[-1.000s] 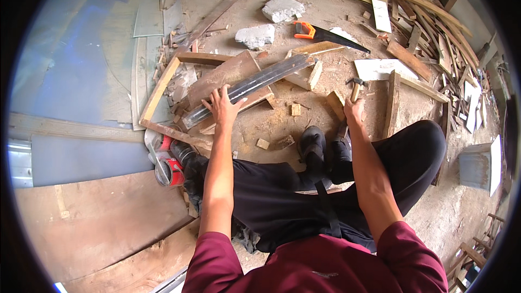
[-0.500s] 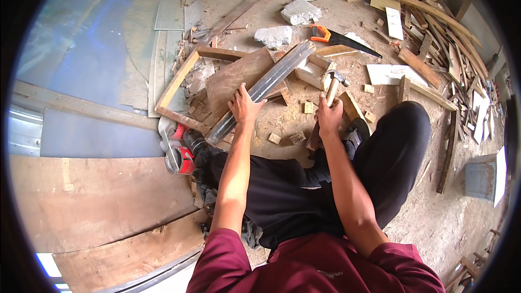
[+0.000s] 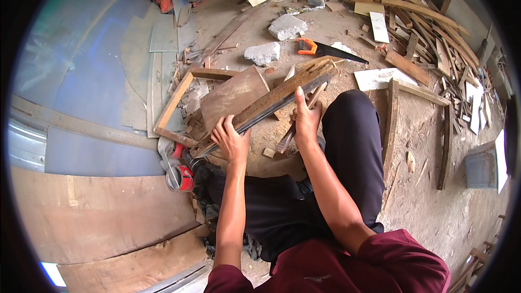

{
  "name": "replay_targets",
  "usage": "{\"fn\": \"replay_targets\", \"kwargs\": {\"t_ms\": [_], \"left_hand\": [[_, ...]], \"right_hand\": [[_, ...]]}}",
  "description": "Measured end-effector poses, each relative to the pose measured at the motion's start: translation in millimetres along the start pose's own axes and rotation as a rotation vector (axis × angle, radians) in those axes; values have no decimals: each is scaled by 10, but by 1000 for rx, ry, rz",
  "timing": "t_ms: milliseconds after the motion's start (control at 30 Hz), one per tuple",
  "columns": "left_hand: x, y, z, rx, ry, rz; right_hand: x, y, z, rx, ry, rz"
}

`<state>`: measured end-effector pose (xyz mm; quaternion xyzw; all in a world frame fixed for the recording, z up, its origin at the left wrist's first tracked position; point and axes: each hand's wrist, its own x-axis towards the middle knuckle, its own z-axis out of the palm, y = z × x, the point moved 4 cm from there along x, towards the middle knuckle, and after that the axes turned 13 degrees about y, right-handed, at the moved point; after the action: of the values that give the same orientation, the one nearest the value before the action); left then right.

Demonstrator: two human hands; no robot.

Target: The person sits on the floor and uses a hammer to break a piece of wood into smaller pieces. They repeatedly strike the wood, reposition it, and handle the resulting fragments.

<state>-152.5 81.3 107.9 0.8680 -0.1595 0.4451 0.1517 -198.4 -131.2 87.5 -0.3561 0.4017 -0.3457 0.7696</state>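
Our left hand (image 3: 232, 138) grasps the beam (image 3: 274, 99) near its lower-left end, fingers over its brown upper face. Our right hand (image 3: 306, 119) is closed around a brown stick (image 3: 286, 140), its thumb up against the beam's dark side; we cannot tell how firmly it presses. The beam slants up to the right ahead of both hands, its far end beyond the right one. Just past the beam lies a panel (image 3: 230, 97), with a wooden frame (image 3: 175, 100) left of it. Farther out on the floor (image 3: 418, 206) we see a saw (image 3: 329, 50), two stones (image 3: 262, 53) and, to the right, scrap wood (image 3: 442, 54).
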Motion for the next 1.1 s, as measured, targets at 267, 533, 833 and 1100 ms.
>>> {"fn": "replay_targets", "kwargs": {"t_ms": [267, 533, 833, 1100], "left_hand": [[-79, 101, 24, -61, 99, 56], [158, 238, 31, -166, 23, 103], [391, 235, -78, -228, 81, 183], [194, 0, -89, -146, 129, 175]], "right_hand": [[-110, -258, -116, 7, -22, 59], [96, -271, -303, 287, -175, 131], [218, -110, -310, 525, -382, 273], [215, -35, -282, 189, -169, 177]]}}
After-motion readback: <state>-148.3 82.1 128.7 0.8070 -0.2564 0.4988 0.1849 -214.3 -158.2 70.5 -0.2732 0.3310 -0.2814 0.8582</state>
